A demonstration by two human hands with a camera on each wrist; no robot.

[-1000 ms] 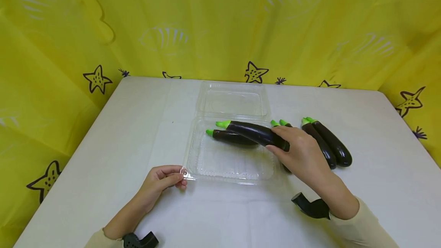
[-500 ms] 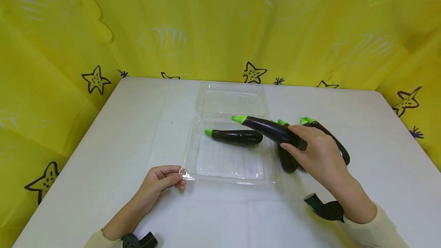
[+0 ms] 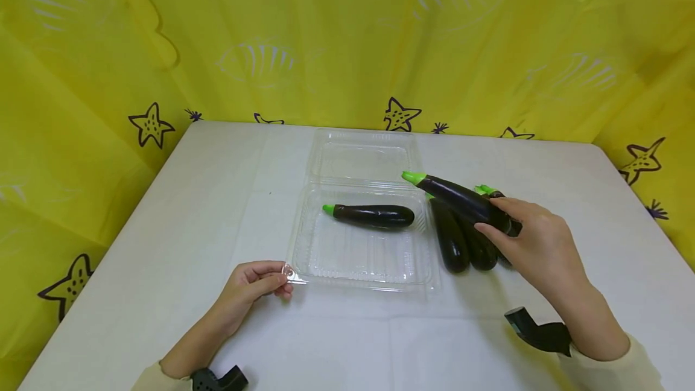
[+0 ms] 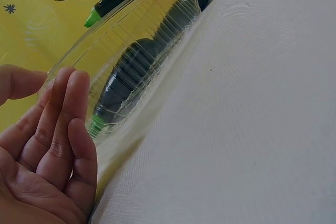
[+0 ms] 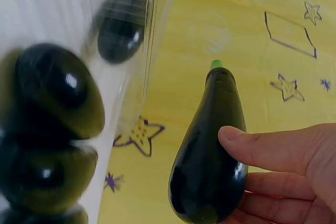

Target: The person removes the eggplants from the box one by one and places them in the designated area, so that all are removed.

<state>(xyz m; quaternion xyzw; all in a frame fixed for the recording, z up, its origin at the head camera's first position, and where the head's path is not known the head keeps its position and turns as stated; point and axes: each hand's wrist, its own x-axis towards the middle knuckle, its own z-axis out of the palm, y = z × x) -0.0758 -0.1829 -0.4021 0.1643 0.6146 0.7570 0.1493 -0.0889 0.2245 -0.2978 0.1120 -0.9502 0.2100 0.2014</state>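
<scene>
My right hand [image 3: 543, 246] grips a dark eggplant [image 3: 461, 198] by its thick end, green stem pointing to the back left. It is held up over the eggplants to the right of the clear plastic container. In the right wrist view the thumb lies across the held eggplant [image 5: 207, 161]. My left hand [image 3: 255, 288] pinches the front left corner of the open container [image 3: 358, 286] between thumb and fingers. One eggplant [image 3: 374, 216] lies inside the container toward its back, stem to the left. The left wrist view shows it through the clear wall.
Several eggplants [image 3: 450, 240] lie side by side just right of the container, partly hidden by the held one and my right hand. The container's lid [image 3: 366, 158] lies folded back behind it. A yellow patterned cloth [image 3: 347, 47] hangs behind the white table [image 3: 190, 228].
My right hand has carried the eggplant from over the container to the right, above the other eggplants. The eggplant in the container has stayed put, and my left hand keeps hold of the corner.
</scene>
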